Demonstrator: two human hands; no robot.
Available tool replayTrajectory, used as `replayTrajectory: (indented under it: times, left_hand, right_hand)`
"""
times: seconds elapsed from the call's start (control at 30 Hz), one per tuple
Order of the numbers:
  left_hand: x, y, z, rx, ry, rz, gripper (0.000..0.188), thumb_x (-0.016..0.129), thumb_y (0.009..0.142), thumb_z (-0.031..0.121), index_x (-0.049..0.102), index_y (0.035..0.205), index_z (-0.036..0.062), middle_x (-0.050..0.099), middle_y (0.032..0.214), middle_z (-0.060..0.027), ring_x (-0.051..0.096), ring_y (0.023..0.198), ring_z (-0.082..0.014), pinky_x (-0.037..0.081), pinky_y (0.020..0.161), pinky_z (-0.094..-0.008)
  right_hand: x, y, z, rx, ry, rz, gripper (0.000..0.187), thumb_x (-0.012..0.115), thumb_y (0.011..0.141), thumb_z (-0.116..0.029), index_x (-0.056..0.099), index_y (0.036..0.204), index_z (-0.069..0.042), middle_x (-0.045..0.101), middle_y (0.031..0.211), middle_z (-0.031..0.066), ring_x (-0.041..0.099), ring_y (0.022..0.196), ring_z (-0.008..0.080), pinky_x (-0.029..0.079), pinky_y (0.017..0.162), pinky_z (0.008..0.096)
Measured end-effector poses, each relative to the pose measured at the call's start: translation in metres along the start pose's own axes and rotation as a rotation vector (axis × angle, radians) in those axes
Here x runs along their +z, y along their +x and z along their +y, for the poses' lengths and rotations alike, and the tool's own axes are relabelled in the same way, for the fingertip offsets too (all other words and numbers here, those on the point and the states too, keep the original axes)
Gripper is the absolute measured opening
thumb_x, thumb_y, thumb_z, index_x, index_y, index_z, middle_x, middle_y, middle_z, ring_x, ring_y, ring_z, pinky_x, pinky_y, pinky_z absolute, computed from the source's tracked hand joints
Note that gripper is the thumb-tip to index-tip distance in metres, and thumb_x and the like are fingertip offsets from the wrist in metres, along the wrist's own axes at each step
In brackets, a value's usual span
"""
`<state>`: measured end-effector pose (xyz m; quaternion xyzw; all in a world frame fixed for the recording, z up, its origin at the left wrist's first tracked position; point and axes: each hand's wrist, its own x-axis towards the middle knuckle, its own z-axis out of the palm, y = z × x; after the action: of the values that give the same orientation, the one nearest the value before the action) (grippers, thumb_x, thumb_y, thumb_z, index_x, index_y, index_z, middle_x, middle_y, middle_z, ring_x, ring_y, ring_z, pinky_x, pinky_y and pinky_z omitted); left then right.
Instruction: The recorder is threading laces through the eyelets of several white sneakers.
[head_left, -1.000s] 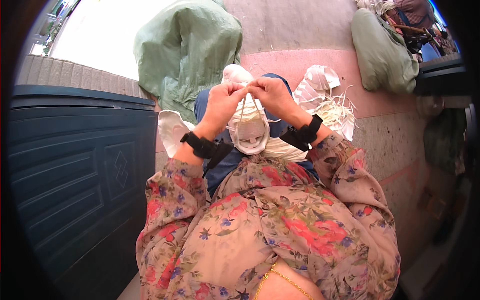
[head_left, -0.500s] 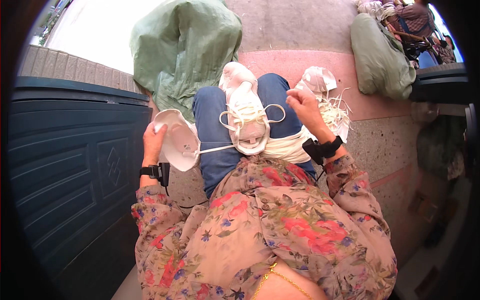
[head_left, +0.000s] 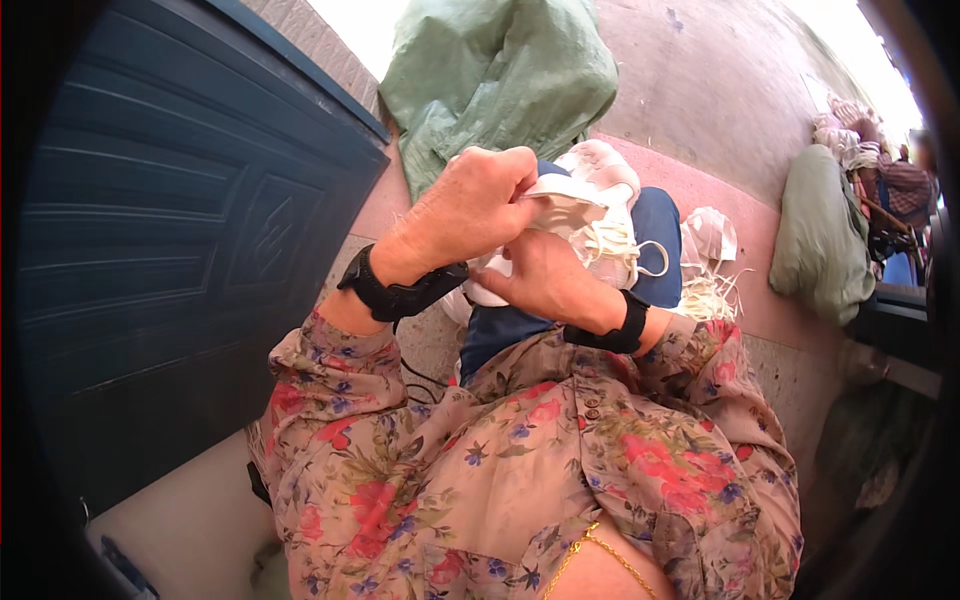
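Observation:
My left hand (head_left: pixel 475 200) is closed, with thumb and fingers pinching the rim of a white shoe upper (head_left: pixel 572 190) above my lap. Just below it, my right hand (head_left: pixel 555 285) grips the same upper nearer to me, its thumb pointing left. Both hands cover much of the piece, and whether a lace lies between the fingers is hidden. Beneath and to the right, a second white shoe upper (head_left: pixel 610 165) rests across my jeans (head_left: pixel 657 235). Cream laces (head_left: pixel 612 240) are threaded through it, with a loop sticking out on its right side.
More white uppers (head_left: pixel 712 235) and loose cream laces (head_left: pixel 708 298) lie right of my knee. A big green sack (head_left: pixel 500 80) stands ahead; another green sack (head_left: pixel 822 235) is at the far right. A dark blue panelled door (head_left: pixel 190 220) stands close on my left.
My right hand has come left from its raised place over the right knee and now grips the left upper. My left hand has brought that upper inward over my lap. The view has turned.

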<state>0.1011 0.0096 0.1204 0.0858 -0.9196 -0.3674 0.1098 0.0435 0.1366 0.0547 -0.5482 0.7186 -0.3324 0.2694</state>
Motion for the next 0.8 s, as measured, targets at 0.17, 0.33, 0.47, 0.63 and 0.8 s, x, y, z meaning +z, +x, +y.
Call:
replayTrajectory:
  times: [0.17,0.33,0.47,0.63,0.8]
  left_hand:
    - [0.026,-0.019,-0.068,-0.268,-0.778,0.034,0.018,0.053,0.088,0.016,0.057,0.097,0.0005,0.060,0.092,-0.0015,0.055,0.084,-0.0086,0.043,0.076,-0.0223]
    - [0.171,-0.134,-0.213,-0.630,-0.701,-0.054,0.036,0.040,0.093,0.029,0.060,0.104,0.0019,0.063,0.097,-0.0040,0.056,0.088,-0.0138,0.042,0.077,-0.0276]
    - [0.158,-0.152,-0.192,-0.684,-0.558,-0.258,0.038,0.047,0.091,0.033,0.064,0.081,0.0013,0.061,0.070,-0.0038,0.054,0.065,-0.0118,0.044,0.058,-0.0264]
    - [0.023,-0.090,-0.142,-0.545,-0.342,0.009,0.032,0.062,0.083,0.025,0.059,0.058,0.0057,0.051,0.052,0.0034,0.040,0.046,-0.0033,0.029,0.042,-0.0207]
    - [0.032,-0.047,-0.043,-0.308,-0.351,-0.160,0.016,0.063,0.080,0.014,0.058,0.085,0.0000,0.053,0.061,-0.0052,0.047,0.054,-0.0084,0.039,0.050,-0.0254]
  right_hand:
    - [-0.009,-0.002,0.035,0.135,0.176,0.213,0.024,0.045,0.078,-0.015,0.056,0.068,0.005,0.057,0.071,0.0251,0.054,0.056,0.0377,0.042,0.052,0.0442]
    - [-0.031,-0.037,0.063,0.426,1.012,0.186,0.021,0.044,0.085,-0.014,0.057,0.092,0.002,0.058,0.088,0.0073,0.057,0.079,0.0144,0.049,0.072,0.0305]
    - [-0.051,-0.075,0.082,0.500,1.393,0.226,0.031,0.041,0.092,-0.018,0.046,0.117,-0.001,0.054,0.113,0.0087,0.054,0.101,0.0190,0.046,0.087,0.0370]
    - [-0.034,-0.101,0.113,0.373,1.742,0.303,0.038,0.032,0.096,-0.025,0.036,0.127,-0.002,0.049,0.123,0.0100,0.051,0.110,0.0222,0.041,0.093,0.0408]
    - [-0.011,-0.097,0.154,0.496,1.718,0.526,0.040,0.029,0.097,-0.027,0.038,0.125,-0.001,0.049,0.123,0.0123,0.051,0.109,0.0232,0.041,0.093,0.0389]
